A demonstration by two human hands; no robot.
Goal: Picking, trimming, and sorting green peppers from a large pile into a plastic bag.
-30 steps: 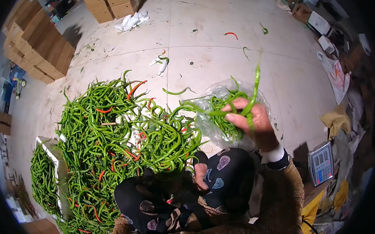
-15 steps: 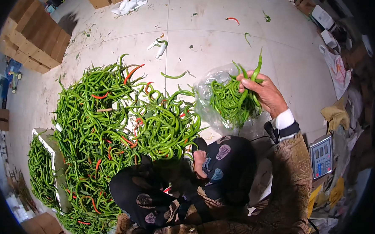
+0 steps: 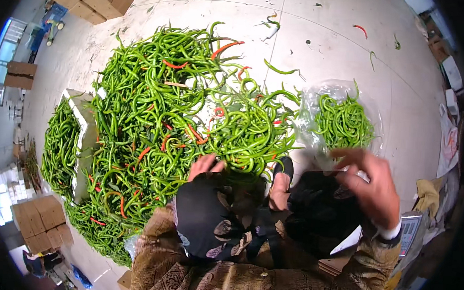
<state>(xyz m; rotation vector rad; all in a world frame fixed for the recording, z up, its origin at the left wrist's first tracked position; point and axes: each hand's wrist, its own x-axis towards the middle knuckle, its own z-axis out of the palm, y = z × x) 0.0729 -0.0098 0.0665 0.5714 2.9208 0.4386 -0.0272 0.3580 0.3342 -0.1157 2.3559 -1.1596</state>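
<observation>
A wide heap of long green chili peppers (image 3: 145, 93), with some red ones mixed in, covers the floor in front of me and to the left. At the heap's near edge, beside my knee, my left hand (image 3: 205, 167) reaches onto the peppers with its fingers apart; its palm is hidden. To the right, a clear plastic bag (image 3: 308, 104) lies spread on the floor, with a pile of green chili peppers (image 3: 346, 122) on it. My right hand (image 3: 370, 184), smeared by motion, is raised just on the near side of that pile. Its fingers look spread, with nothing visible in them.
A white-edged foam box (image 3: 85, 142) at the left stands against the heap, with more peppers beyond it. Cardboard boxes (image 3: 39, 224) are stacked at the left and far left. A digital scale display (image 3: 410, 235) sits by my right elbow. Stray peppers (image 3: 280, 69) lie on the floor ahead.
My right hand has let go of the green chili peppers it held over the bag and drawn back toward me. My left hand has come into view at the heap. The view has turned left.
</observation>
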